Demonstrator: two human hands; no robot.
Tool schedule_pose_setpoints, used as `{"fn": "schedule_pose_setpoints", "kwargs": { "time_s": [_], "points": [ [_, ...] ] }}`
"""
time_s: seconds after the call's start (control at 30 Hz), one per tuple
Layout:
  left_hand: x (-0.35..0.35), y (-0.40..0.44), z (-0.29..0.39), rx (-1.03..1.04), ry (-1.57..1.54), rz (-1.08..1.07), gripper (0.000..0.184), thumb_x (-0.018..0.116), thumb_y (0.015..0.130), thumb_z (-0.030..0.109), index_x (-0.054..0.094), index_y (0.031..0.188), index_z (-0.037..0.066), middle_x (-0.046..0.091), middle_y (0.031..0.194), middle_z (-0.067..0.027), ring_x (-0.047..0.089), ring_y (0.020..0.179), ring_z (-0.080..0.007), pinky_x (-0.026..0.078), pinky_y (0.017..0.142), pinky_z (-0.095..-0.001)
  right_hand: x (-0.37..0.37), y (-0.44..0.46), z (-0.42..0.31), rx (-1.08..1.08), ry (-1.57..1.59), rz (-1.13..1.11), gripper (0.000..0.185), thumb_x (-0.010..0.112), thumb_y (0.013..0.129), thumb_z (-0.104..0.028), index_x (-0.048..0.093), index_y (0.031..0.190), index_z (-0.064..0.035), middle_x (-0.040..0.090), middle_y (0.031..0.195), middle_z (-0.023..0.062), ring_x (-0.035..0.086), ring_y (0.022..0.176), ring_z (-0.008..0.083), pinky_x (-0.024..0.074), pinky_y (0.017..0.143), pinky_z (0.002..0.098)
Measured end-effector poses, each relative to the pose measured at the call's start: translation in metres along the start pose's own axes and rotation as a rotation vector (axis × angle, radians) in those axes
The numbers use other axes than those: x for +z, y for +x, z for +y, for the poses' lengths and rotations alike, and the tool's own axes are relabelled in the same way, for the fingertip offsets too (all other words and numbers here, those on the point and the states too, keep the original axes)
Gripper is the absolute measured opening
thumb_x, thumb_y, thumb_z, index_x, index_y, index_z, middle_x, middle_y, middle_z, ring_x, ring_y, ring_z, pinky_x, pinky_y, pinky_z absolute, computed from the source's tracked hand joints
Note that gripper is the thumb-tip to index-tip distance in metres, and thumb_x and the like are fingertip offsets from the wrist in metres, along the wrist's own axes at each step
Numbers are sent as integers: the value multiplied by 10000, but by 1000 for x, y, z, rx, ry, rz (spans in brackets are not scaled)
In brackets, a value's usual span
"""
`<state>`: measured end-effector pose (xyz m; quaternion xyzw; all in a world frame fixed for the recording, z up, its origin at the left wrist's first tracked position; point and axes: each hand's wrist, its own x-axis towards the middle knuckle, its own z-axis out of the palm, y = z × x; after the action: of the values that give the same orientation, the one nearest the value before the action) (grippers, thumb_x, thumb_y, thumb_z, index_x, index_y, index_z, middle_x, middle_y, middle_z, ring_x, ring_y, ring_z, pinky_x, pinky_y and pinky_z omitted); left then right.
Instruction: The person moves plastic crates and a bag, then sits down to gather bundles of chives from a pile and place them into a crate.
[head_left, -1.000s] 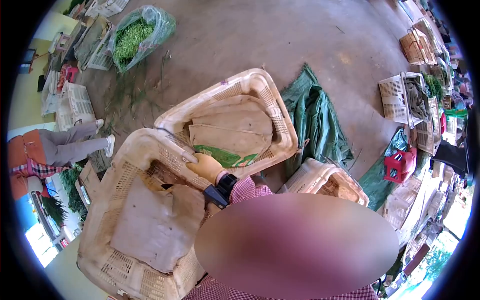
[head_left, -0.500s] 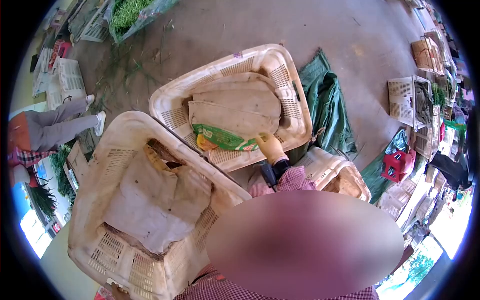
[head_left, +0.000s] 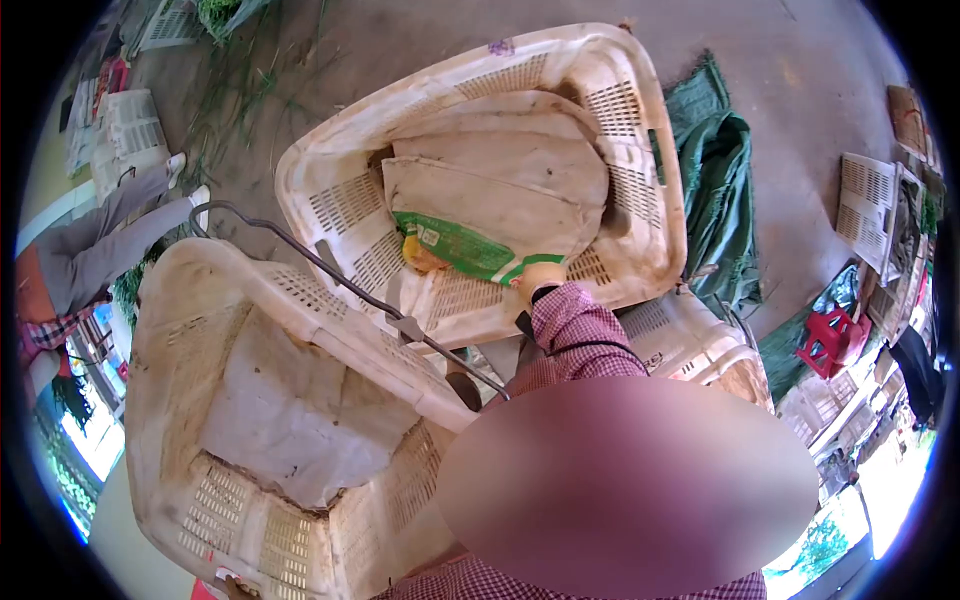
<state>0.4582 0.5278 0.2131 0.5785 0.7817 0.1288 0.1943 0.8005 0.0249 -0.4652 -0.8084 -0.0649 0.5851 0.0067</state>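
My left hand (head_left: pixel 233 584), at the bottom left, is closed on the handle slot of the near plastic crate (head_left: pixel 165 440), which is dirty white and slatted. A pale crumpled sheet (head_left: pixel 285 410) lines that crate. My right hand (head_left: pixel 541 274), in a cream glove, reaches over the near side of a second crate (head_left: pixel 672 215). It touches the lower edge of a flattened sack (head_left: pixel 490 185) with a green printed band; its fingers are mostly hidden. Between the crates runs a dark hooked metal rod (head_left: pixel 345 282).
A green tarp (head_left: pixel 718 190) lies right of the far crate, beside another crate (head_left: pixel 690 345). Further right are a red stool (head_left: pixel 833 340) and a white crate (head_left: pixel 865 205). At the left a person in grey trousers (head_left: pixel 110 215) stands near stacked crates (head_left: pixel 130 130). Green stalks litter the floor.
The far crate appears larger and higher in view. My right hand is now more hidden at the sack's edge. The rod's curved end has come into sight, and the near crate's inner side is more covered.
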Motion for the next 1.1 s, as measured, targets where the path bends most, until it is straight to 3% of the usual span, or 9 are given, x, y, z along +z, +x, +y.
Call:
{"fn": "schedule_pose_setpoints", "kwargs": {
  "time_s": [0.1, 0.33, 0.4, 0.6, 0.67, 0.8, 0.87, 0.97, 1.1],
  "points": [
    [-1, -7, 6, 37, 95, 76, 213, 651, 957, 305, 597, 917, 103, 511, 735, 25, 443, 615, -113, 374, 564, -280, 36, 43, 9, -136, -90, 45, 370, 644, 886, -429, 763, 1095, -148, 728, 1127, 113, 679, 1089, 275, 544, 861, 422],
    [-28, 10, -21, -57, 92, 71, 236, 675, 939, 316, 602, 905, 94, 513, 738, 25, 441, 660, -116, 378, 623, -301, -42, 4, -1, -343, -176, -66, 326, 550, 955, -312, 753, 1120, -118, 726, 1142, 117, 693, 1061, 304, 546, 843, 442],
    [-34, 21, -31, -79, 30, 22, 217, 666, 948, 310, 613, 916, 102, 516, 730, 27, 444, 655, -117, 379, 624, -300, -82, -24, 22, -299, -65, 115, 245, 588, 927, -292, 756, 1030, -147, 744, 1008, 125, 712, 949, 329, 557, 804, 452],
    [-46, 54, -54, -82, 6, -50, 232, 634, 969, 352, 624, 952, 121, 527, 724, 31, 456, 623, -95, 359, 564, -265, -237, -164, 92, -346, 387, 756, 210, 605, 932, -212, 678, 944, -16, 699, 910, 207, 678, 823, 402, 537, 722, 458],
    [-67, 107, -85, -122, -37, -105, 289, 617, 970, 403, 577, 837, 149, 478, 645, 42, 435, 510, -58, 307, 437, -217, -275, -208, 94, -537, 628, 774, 194, 585, 946, -160, 662, 956, 18, 683, 895, 218, 666, 807, 387, 527, 722, 422],
    [-60, 122, -102, 8, -137, -147, 266, 617, 947, 374, 570, 804, 155, 442, 598, 41, 377, 443, -63, 266, 390, -232, -329, -308, 58, -663, 1031, 626, 201, 548, 982, -112, 666, 1029, 43, 713, 998, 113, 628, 858, 174, 507, 808, 289],
    [-24, 58, -62, 101, -133, -52, 260, 610, 938, 345, 553, 768, 158, 421, 570, 54, 370, 436, -63, 263, 390, -232, -338, -343, 30, -928, 955, 674, 219, 536, 990, -104, 672, 1084, 39, 713, 1063, 85, 618, 920, 146, 498, 850, 267],
    [-23, 67, -65, 73, -179, -152, 231, 619, 925, 298, 532, 763, 159, 433, 599, 59, 384, 473, -62, 291, 417, -227, -347, -415, -6, -876, 851, 706, 294, 473, 1012, -103, 660, 1183, 44, 693, 1109, 108, 610, 986, 153, 466, 934, 279],
    [-13, 27, -32, 149, -208, -196, 249, 649, 915, 296, 523, 743, 166, 447, 594, 64, 397, 479, -51, 316, 437, -215, -343, -507, -39, -954, 1172, 464, 341, 436, 1021, -105, 582, 1266, 83, 665, 1140, 135, 642, 1005, 170, 511, 917, 288]
  ]
}}
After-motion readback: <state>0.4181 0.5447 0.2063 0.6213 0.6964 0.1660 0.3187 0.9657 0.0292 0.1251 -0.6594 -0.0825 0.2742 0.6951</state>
